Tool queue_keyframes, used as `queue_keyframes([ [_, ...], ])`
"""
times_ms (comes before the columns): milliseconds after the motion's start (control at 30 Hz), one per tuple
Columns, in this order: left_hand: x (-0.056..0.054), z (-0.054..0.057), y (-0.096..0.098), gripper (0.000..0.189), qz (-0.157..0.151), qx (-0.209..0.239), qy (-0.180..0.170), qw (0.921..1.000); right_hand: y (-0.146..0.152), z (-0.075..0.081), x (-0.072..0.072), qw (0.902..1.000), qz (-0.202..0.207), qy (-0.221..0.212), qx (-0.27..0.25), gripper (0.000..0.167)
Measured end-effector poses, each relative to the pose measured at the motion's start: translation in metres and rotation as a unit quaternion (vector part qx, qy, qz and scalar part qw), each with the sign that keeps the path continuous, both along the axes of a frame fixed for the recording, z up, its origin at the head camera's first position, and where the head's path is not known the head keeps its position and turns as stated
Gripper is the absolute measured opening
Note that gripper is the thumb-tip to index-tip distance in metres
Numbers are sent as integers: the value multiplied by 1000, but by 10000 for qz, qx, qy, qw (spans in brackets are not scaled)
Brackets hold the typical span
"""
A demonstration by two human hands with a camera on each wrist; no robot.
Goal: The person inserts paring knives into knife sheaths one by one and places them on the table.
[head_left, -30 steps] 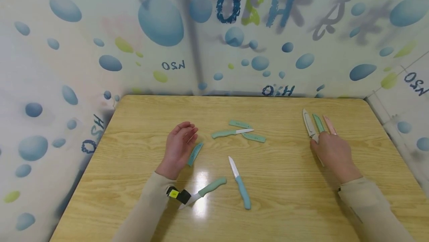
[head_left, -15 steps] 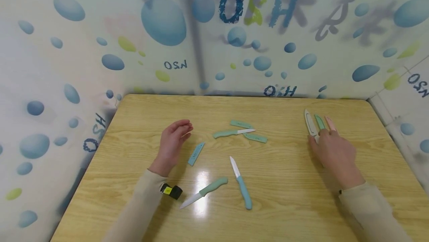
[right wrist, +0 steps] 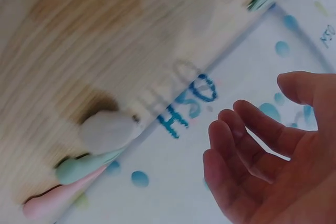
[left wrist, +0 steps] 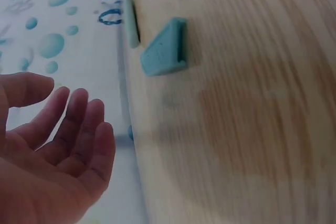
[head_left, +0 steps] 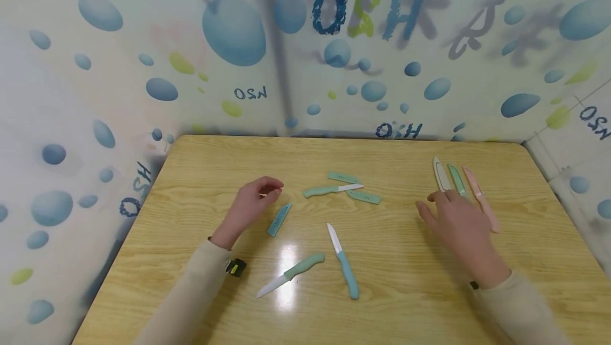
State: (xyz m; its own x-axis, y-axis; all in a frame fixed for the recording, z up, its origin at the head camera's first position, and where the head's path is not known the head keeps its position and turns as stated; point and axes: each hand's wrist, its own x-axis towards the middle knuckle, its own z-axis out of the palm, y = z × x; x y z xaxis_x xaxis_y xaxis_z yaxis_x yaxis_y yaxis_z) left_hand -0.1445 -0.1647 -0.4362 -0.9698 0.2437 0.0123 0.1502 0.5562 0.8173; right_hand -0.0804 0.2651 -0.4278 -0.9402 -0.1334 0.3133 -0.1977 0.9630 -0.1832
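Note:
My left hand (head_left: 249, 208) hovers with loosely bent fingers, holding nothing, just left of a blue blade sheath (head_left: 279, 220); that sheath (left wrist: 167, 50) lies apart from it in the left wrist view. On the right, my right hand (head_left: 460, 228) is raised over three sheathed knives, fingers relaxed and nothing in them. Beyond its fingers show the white knife (head_left: 441, 173) and the green knife (head_left: 456, 179), their handles hidden in the head view. The pink knife (head_left: 481, 199) lies along its right side. The right wrist view shows the white handle (right wrist: 107, 129) apart from the hand.
Unsheathed on the wooden table (head_left: 396, 265) lie a blue-handled knife (head_left: 345, 266), a green-handled knife (head_left: 298, 270) and a smaller green-handled knife (head_left: 322, 190). Two green sheaths (head_left: 342, 177) lie beside the smaller knife's blade. A patterned wall (head_left: 305, 58) borders the table's back.
My right hand has let go of the knives and drawn back slightly, baring the pink handle. My left hand first moved left, then turned its palm downward.

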Motion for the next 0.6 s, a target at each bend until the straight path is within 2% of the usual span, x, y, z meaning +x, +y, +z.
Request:
queue_keyframes([
  [133, 4, 2, 2, 25, -232, -838, 183, 9960, -10, -1, 7, 10000, 32, -36, 13, 35],
  [233, 6, 3, 5, 32, -245, -1279, 53, 9915, -17, -2, 11, 9997, 53, -245, -6, 35],
  [467, 9, 0, 11, 61, -455, -2262, -383, 9723, -32, -8, 15, 9986, 190, -486, -79, 31],
  [600, 12, -3, 13, 56, -578, -2613, -260, 9632, -38, -12, 17, 9966, 282, -743, -193, 30],
])
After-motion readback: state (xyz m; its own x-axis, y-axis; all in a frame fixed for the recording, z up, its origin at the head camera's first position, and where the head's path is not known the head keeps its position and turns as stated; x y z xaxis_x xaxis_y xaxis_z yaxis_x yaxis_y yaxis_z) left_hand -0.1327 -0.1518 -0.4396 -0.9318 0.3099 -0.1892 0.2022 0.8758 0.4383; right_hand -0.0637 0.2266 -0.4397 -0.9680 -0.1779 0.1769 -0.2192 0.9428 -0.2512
